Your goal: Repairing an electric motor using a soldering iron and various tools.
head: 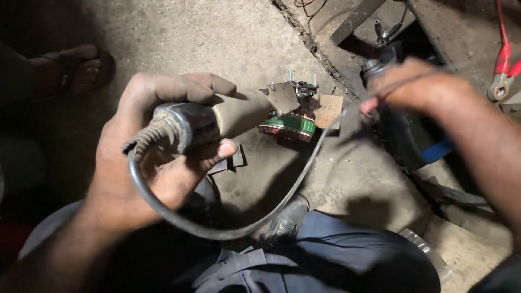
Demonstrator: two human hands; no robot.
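Left hand (157,157): we find the fingers wrapped tight round the tool handle (217,122), thumb beneath, index laid along the top.
Tool handle: dark rear with a tan front, nose pointing to 3 o'clock; ribbed strain relief (149,135) leaves the palm toward 9 o'clock.
Cable (217,230): black, it loops down from the strain relief, sweeps through 6 o'clock and climbs to 2 o'clock.
Right hand (418,87): blurred; we see the fingers curled narrow with the cable running into them, so we record a pinch hold.
Wound part (290,125): copper and green, on the concrete floor (217,38), just beyond the handle's nose at 3 o'clock, apart from both hands.
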